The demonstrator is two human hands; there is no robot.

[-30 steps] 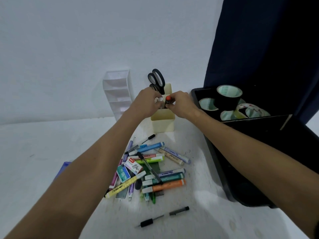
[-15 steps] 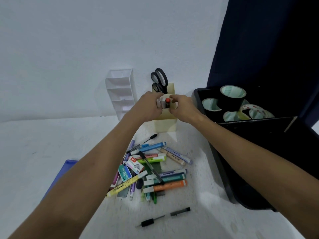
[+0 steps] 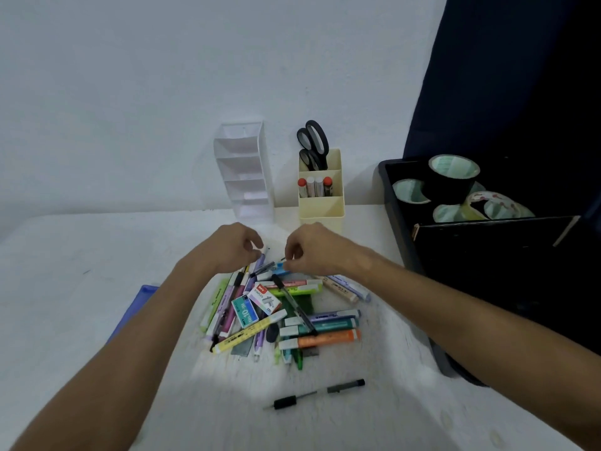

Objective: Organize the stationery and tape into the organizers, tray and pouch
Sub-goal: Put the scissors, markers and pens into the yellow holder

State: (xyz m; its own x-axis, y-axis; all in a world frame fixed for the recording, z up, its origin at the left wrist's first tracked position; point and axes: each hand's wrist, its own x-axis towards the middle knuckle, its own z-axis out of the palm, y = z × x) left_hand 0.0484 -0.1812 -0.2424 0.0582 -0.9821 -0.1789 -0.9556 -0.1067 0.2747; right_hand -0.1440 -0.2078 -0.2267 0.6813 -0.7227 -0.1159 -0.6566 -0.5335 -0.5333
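My left hand (image 3: 232,250) and my right hand (image 3: 313,252) hover side by side over the far end of a pile of markers and pens (image 3: 322,327) on the white table. Left fingertips pinch the top of a purple pen (image 3: 258,263) that still lies on the pile. Right fingers curl down onto a blue marker (image 3: 280,272); the grip is hidden. Behind stands a cream organizer (image 3: 322,208) with scissors (image 3: 312,141) at the back and several capped sticks (image 3: 315,187) in the middle slot. The clear tiered organizer (image 3: 244,170) is beside it.
A black tray (image 3: 393,203) at the right holds several tape rolls (image 3: 453,177) and a black flat case (image 3: 487,249). Two staple boxes (image 3: 265,297) lie on the pile. A blue pouch (image 3: 136,304) shows under my left arm. A lone black pen (image 3: 318,392) lies nearer me.
Both hands left the cream organizer, where the orange-capped stick now stands in the middle slot, and came back and down to the far end of the pile.
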